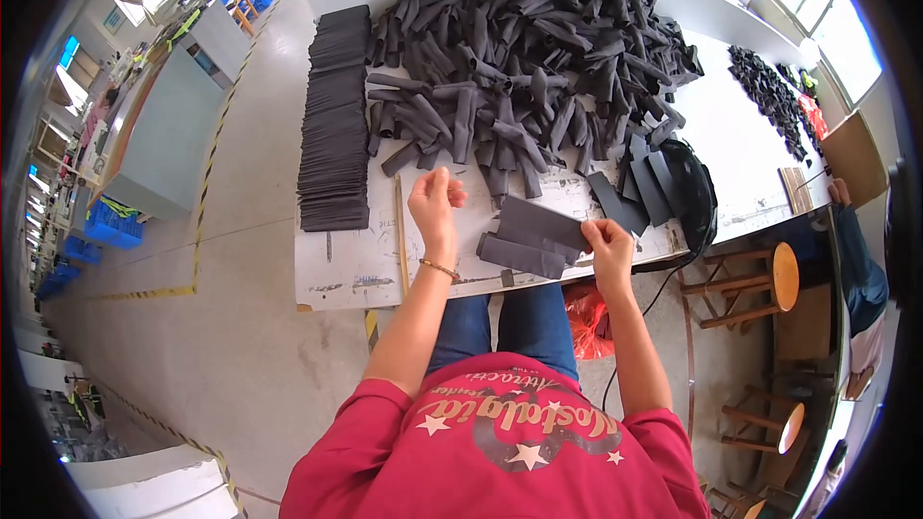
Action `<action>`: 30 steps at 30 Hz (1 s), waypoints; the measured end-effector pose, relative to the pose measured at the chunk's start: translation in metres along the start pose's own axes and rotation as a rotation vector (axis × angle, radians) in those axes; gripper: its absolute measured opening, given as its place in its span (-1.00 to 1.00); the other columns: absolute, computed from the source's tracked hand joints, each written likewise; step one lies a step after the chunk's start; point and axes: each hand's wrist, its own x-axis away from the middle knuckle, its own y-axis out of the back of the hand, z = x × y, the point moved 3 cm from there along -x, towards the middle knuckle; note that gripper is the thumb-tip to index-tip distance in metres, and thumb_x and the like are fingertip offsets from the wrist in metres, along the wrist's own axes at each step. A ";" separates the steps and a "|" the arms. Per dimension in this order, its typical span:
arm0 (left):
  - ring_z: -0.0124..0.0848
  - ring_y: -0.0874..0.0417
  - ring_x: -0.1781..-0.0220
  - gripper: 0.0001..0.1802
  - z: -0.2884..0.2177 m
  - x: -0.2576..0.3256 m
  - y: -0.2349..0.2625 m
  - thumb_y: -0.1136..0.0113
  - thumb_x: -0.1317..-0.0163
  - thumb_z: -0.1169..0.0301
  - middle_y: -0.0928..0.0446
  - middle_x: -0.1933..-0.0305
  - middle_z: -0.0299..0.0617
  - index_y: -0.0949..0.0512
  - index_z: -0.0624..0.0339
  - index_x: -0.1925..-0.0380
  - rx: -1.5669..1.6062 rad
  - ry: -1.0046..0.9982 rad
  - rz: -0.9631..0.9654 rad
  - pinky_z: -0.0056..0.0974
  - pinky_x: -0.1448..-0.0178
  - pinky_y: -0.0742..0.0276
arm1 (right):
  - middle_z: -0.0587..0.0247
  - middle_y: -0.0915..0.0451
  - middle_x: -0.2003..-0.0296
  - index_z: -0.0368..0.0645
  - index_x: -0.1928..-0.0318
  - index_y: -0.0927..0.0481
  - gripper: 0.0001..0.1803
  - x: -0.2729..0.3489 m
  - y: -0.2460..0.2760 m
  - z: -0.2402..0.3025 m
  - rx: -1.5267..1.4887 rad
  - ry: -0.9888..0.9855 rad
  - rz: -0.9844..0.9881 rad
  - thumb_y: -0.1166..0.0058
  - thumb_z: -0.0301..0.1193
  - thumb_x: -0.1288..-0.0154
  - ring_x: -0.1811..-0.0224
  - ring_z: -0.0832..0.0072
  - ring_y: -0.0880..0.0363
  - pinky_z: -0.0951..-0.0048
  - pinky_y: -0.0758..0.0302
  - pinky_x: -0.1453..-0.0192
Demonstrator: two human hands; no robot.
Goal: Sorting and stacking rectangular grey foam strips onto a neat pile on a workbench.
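Observation:
My right hand pinches the right end of a flat black fabric piece lying on the white table. A second black piece lies just under it, nearer the table's front edge. My left hand hovers raised over the table to the left of these pieces, fingers curled together with nothing visible in them. Beyond both hands a large heap of rolled black fabric tubes covers the table's middle. A thin wooden stick lies just left of my left hand.
Neat stacks of flat black pieces run along the table's left side. A few flat pieces and a round black object sit at right, with small black parts further right. Wooden stools stand beside the table; another person's arm is at far right.

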 end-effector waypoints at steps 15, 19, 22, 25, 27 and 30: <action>-0.18 -0.59 0.21 -0.68 0.028 -0.099 -0.053 -0.38 -0.10 0.28 -0.53 0.28 -0.10 -0.56 0.27 0.25 -0.914 -0.540 -0.088 -0.17 0.08 -0.52 | 0.03 -0.56 0.24 -0.22 0.20 -0.55 -0.74 -0.049 0.042 -0.042 1.045 0.441 -0.240 -0.21 -0.32 -0.19 0.11 0.09 -0.49 0.18 -0.43 0.03; -0.15 -0.63 0.22 -0.68 0.039 -0.119 -0.045 -0.38 -0.09 0.27 -0.57 0.27 -0.08 -0.60 0.27 0.26 -1.143 -0.510 -0.177 -0.14 0.05 -0.52 | 0.09 -0.59 0.22 -0.21 0.16 -0.59 -0.73 -0.062 0.020 -0.053 1.426 0.361 -0.116 -0.12 -0.29 -0.24 0.12 0.22 -0.51 0.26 -0.42 0.06; -0.15 -0.63 0.23 -0.74 0.042 -0.110 -0.049 -0.37 -0.08 0.31 -0.57 0.29 -0.09 -0.62 0.27 0.32 -1.065 -0.414 -0.097 -0.14 0.06 -0.52 | 0.12 -0.62 0.26 -0.30 0.16 -0.63 -0.73 -0.059 0.020 -0.063 1.672 0.395 -0.100 0.00 -0.43 -0.20 0.15 0.31 -0.53 0.33 -0.42 0.10; -0.14 -0.63 0.28 -0.80 0.040 -0.111 -0.042 -0.35 -0.09 0.37 -0.59 0.31 -0.08 -0.63 0.27 0.37 -1.046 -0.456 -0.066 -0.15 0.11 -0.53 | 0.14 -0.62 0.25 -0.26 0.19 -0.64 -0.76 -0.060 0.016 -0.068 1.693 0.437 -0.122 -0.01 -0.43 -0.19 0.17 0.31 -0.53 0.32 -0.42 0.12; -0.16 -0.64 0.33 -0.82 0.039 -0.110 -0.038 -0.29 -0.13 0.40 -0.59 0.33 -0.08 -0.59 0.30 0.34 -0.937 -0.453 -0.050 -0.17 0.14 -0.54 | 0.15 -0.62 0.25 -0.24 0.20 -0.64 -0.77 -0.058 0.013 -0.066 1.678 0.456 -0.088 -0.01 -0.43 -0.17 0.16 0.32 -0.53 0.32 -0.42 0.12; -0.15 -0.63 0.32 -0.79 0.039 -0.099 -0.037 -0.22 -0.21 0.37 -0.58 0.32 -0.06 -0.51 0.29 0.28 -0.838 -0.325 -0.048 -0.17 0.12 -0.53 | 0.18 -0.62 0.26 -0.19 0.24 -0.64 -0.80 -0.054 0.015 -0.068 1.636 0.460 -0.061 -0.02 -0.43 -0.16 0.15 0.32 -0.53 0.32 -0.42 0.13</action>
